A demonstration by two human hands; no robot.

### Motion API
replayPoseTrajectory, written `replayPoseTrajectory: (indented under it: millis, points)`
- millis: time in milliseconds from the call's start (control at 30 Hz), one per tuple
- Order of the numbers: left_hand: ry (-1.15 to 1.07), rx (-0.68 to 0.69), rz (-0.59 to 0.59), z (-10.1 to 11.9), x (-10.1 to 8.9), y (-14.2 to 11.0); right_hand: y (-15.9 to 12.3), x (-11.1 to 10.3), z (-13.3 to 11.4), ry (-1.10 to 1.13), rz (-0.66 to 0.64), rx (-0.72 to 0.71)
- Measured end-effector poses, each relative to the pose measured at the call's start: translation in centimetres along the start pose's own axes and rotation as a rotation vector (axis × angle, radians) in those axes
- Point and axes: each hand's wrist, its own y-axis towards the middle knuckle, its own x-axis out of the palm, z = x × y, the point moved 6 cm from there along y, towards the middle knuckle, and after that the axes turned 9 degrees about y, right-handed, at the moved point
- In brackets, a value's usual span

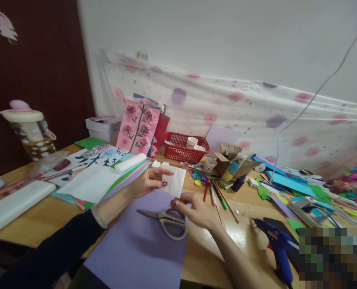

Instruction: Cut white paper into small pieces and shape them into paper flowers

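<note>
Pinching a white paper square (178, 179) in the left hand's grip (152, 180), pointing the fingers rightward near a purple paper sheet (142, 251); holding the right hand (198, 209) bent inward, narrow-gripped, contents impossible to tell, beside grey-handled metal scissors (159, 215) on that sheet.

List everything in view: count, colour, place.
Sheet: one, purple, front centre
Scissors: one, grey, on sheet
White piece: one, white, beyond scissors
Basket: one, red, back
Cups: several, white, basket area
Pots: several, mixed, centre
Pens: several, mixed, centre
Bottle: one, dark, centre right
Glue gun: one, blue, right
Papers: many, mixed, both sides
Roll: one, white, left
Pink picture: one, pink, back
Box: one, white, back left
Flask: one, brown, left
Long object: one, white, left
Cover: one, spotted white, wall
Cable: one, pale, right
Door: one, brown, left
Table: one, brown, beneath
Left hand: one, dark-sleeved, at white piece
Right hand: one, bare-armed, by scissors
</note>
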Motion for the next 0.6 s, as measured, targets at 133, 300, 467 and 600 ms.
replayPoseTrajectory:
  millis: [133,300,467,600]
  points:
    - [0.168,0.021,-0.032,-0.6,0.8,0.1,0.8,-1.1,1.8,0.639,0.123,0.072]
    - [0.332,0.078,0.039,-0.7,1.2,0.2,1.1,-1.4,2.8,0.547,0.266,0.111]
    - [0.345,0.079,0.119,-1.2,0.7,0.2,1.2,-1.6,3.2,0.476,0.329,0.108]
    - [0.346,0.026,0.214,-1.6,-0.2,0.3,1.2,-2.2,2.8,0.498,0.389,0.029]
